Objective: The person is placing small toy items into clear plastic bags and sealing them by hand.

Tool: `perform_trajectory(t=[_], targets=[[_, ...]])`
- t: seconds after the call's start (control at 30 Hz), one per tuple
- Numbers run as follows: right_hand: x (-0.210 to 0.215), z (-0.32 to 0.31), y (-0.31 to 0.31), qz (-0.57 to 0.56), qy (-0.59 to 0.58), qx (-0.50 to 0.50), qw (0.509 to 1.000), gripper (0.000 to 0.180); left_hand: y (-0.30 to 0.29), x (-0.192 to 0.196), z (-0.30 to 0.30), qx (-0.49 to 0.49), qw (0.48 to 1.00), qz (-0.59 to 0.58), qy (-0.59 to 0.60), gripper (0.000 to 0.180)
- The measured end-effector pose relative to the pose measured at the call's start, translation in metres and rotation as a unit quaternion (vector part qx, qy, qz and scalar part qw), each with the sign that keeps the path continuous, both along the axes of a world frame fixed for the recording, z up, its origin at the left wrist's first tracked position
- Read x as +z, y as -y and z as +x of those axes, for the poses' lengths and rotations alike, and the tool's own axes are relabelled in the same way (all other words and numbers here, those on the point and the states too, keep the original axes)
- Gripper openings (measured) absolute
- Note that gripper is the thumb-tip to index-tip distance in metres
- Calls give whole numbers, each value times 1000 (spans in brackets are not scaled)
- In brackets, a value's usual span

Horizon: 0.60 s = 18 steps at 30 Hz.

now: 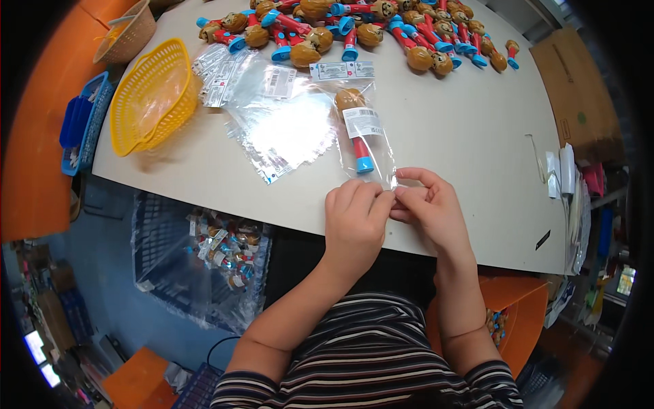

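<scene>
In front of me lies a clear plastic bag [381, 155] with a printed header at its far end. Inside is a toy figure [363, 163] with a brown head, a red body and a blue base, partly covered by a white label [362, 123]. At the bag's near edge, my left hand [355, 221] is closed with its fingers curled over the plastic. My right hand [436, 211] pinches the bag's near right corner between thumb and fingers. The two hands almost touch, and the fingertips hide part of that edge.
Many similar toy figures [310, 44] are heaped along the table's far side. Flat clear bags [283, 129] fan out left of centre, beside a yellow basket [122, 116]. Below the table's near edge, a blue crate [153, 238] holds bagged toys; an orange bin [524, 300] stands at right.
</scene>
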State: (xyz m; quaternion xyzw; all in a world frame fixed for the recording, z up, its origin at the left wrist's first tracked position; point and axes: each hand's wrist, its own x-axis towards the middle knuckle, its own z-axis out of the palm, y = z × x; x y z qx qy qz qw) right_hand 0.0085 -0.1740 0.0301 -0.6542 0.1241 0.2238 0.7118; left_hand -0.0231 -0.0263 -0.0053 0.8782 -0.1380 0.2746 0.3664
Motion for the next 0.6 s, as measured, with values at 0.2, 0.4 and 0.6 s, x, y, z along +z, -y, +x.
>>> perform_trajectory(t=[0.2,0.4,0.6], targets=[[2,2,-1,-10,-10,5,1000,29,2,-8,5,-12,999,38,30,18],[0,0,-5,21,-3,-22,1000,27,-7,-11,6,-68,997,-27,-4,18],[-7,-2,-11,41,3,-40,998,25,-21,-9,3,-102,991,-77,-25,19]])
